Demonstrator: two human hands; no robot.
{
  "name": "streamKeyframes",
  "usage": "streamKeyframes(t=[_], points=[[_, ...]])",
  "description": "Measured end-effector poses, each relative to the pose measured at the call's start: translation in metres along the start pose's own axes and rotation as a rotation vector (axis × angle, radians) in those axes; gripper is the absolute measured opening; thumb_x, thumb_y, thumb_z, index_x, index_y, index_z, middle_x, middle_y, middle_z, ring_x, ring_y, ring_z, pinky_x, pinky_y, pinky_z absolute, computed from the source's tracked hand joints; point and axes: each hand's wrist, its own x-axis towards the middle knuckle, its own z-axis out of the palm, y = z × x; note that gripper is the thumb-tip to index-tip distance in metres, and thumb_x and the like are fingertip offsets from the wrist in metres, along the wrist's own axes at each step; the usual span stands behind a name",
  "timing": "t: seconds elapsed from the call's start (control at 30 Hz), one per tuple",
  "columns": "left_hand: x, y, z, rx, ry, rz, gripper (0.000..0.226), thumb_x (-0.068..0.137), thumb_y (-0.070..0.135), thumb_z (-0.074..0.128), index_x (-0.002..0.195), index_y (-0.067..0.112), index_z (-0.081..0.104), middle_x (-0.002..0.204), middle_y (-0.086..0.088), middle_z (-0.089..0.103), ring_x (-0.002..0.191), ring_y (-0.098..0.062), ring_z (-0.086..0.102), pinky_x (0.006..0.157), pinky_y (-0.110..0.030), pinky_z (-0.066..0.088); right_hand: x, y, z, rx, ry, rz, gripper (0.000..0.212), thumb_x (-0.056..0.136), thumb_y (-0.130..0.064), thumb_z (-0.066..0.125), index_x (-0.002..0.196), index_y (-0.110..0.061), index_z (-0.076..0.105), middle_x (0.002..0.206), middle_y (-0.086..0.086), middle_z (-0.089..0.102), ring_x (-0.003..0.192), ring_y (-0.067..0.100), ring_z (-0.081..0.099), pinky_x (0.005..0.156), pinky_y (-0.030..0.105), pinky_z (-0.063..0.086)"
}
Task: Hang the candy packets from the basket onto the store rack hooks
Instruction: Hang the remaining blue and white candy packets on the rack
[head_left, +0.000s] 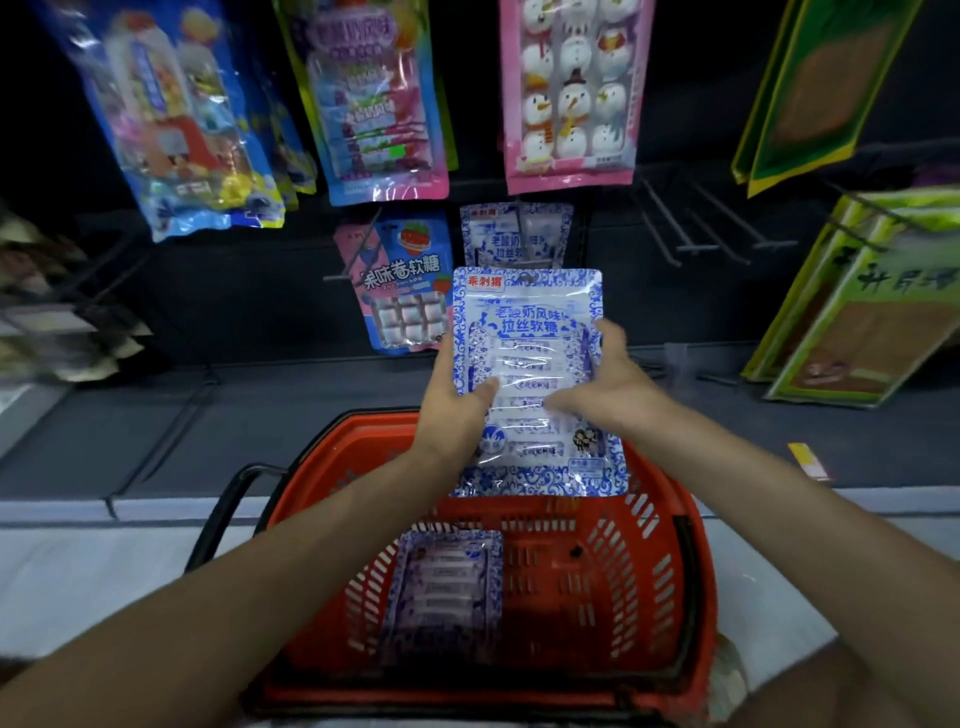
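The candy packet (527, 358) is white with blue swirly flowers. The basket (613, 561) is red. A pink packet (571, 93) has snowmen.

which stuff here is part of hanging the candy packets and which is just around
In the job: the blue-and-white packet gripped by the left hand and right hand; the red basket with another packet in it; the matching packets hung behind.
Just around: snowman packet, strawberry packet, green packets.
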Motion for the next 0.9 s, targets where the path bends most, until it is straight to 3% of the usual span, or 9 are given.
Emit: streamKeyframes(t=[0.1, 0.3, 0.43, 0.5, 0.57, 0.6, 0.67, 0.8, 0.9], points=[[0.014, -0.01, 0.003, -0.017, 0.012, 0.012, 0.072, 0.104, 0.01, 0.061, 0.162, 0.037, 0.028, 0.145, 0.015, 0.056, 0.13, -0.01, 0.058, 0.115, -0.045, 0.046, -0.001, 0.0, 0.003, -0.169, -0.04, -0.007, 0.107, 0.082, -0.032, 0.083, 0.16, -0.042, 0.01, 0.149, 0.016, 0.042, 0.099, 0.026, 0.056, 0.077, 0.03, 0.043], [0.053, -0.015, 0.007, -0.015, 0.094, 0.03, 0.074, 0.101, 0.019, 0.069, 0.163, 0.026, 0.031, 0.155, 0.019, 0.046, 0.141, -0.008, 0.046, 0.119, -0.035, 0.039, 0.044, 0.0, -0.002, -0.143, -0.014, -0.051, 0.107, 0.08, -0.033, 0.085, 0.161, -0.044, 0.016, 0.157, 0.01, 0.035, 0.076, 0.007, 0.056, 0.06, 0.022, 0.048], [0.088, -0.012, 0.007, 0.031, 0.09, -0.025, 0.081, 0.094, 0.038, 0.073, 0.163, 0.028, 0.032, 0.163, 0.002, 0.042, 0.144, -0.023, 0.047, 0.119, -0.048, 0.041, 0.076, -0.009, 0.0, -0.027, -0.028, 0.001, 0.128, 0.049, -0.044, 0.091, 0.158, -0.047, 0.025, 0.158, 0.005, 0.037, 0.118, 0.024, 0.061, 0.1, 0.04, 0.054], [0.101, -0.007, 0.006, 0.076, 0.062, -0.064, 0.075, 0.101, 0.03, 0.068, 0.164, 0.027, 0.027, 0.165, 0.001, 0.037, 0.117, -0.017, 0.064, 0.098, -0.024, 0.056, 0.091, -0.011, 0.003, -0.002, -0.031, 0.015, 0.14, 0.03, -0.054, 0.083, 0.157, -0.048, 0.026, 0.157, 0.004, 0.039, 0.131, 0.025, 0.055, 0.111, 0.043, 0.047], [0.118, -0.004, 0.006, 0.123, 0.059, -0.073, 0.074, 0.104, 0.027, 0.064, 0.165, 0.027, 0.024, 0.15, 0.003, 0.055, 0.067, -0.003, 0.053, 0.054, -0.011, 0.05, 0.109, -0.014, 0.005, 0.032, -0.027, 0.024, 0.141, 0.028, -0.052, 0.083, 0.157, -0.046, 0.028, 0.155, 0.002, 0.042, 0.131, 0.023, 0.055, 0.113, 0.042, 0.046], [0.126, -0.002, 0.006, 0.154, 0.071, -0.081, 0.073, 0.104, 0.027, 0.064, 0.165, 0.027, 0.023, 0.127, 0.008, 0.065, 0.056, -0.003, 0.045, 0.047, -0.017, 0.048, 0.116, -0.018, 0.005, 0.052, -0.015, 0.032, 0.14, 0.029, -0.049, 0.086, 0.157, -0.044, 0.031, 0.154, 0.002, 0.045, 0.131, 0.023, 0.055, 0.112, 0.041, 0.047], [0.137, 0.004, 0.004, 0.235, 0.086, -0.094, 0.074, 0.104, 0.031, 0.062, 0.165, 0.027, 0.022, 0.083, 0.015, 0.056, 0.046, -0.009, 0.042, 0.048, -0.029, 0.047, 0.13, -0.022, 0.003, 0.103, 0.005, 0.041, 0.132, 0.035, -0.043, 0.09, 0.155, -0.043, 0.037, 0.153, 0.001, 0.049, 0.133, 0.023, 0.055, 0.112, 0.042, 0.048], [0.157, 0.013, 0.006, 0.339, 0.057, -0.093, 0.074, 0.104, 0.029, 0.061, 0.165, 0.024, 0.02, 0.072, 0.015, 0.038, 0.053, -0.014, 0.046, 0.058, -0.039, 0.053, 0.15, -0.027, 0.002, 0.112, 0.058, 0.018, 0.1, 0.067, -0.033, 0.084, 0.156, -0.043, 0.038, 0.162, 0.004, 0.036, 0.141, 0.024, 0.046, 0.113, 0.038, 0.042], [0.175, 0.005, 0.011, 0.367, 0.023, -0.111, 0.078, 0.102, 0.026, 0.062, 0.166, 0.022, 0.018, 0.08, 0.005, 0.059, 0.055, -0.014, 0.051, 0.062, -0.038, 0.055, 0.168, -0.027, 0.008, 0.006, 0.111, -0.004, 0.086, 0.083, -0.027, 0.075, 0.158, -0.039, 0.035, 0.159, 0.008, 0.037, 0.108, 0.018, 0.056, 0.072, 0.022, 0.047]])
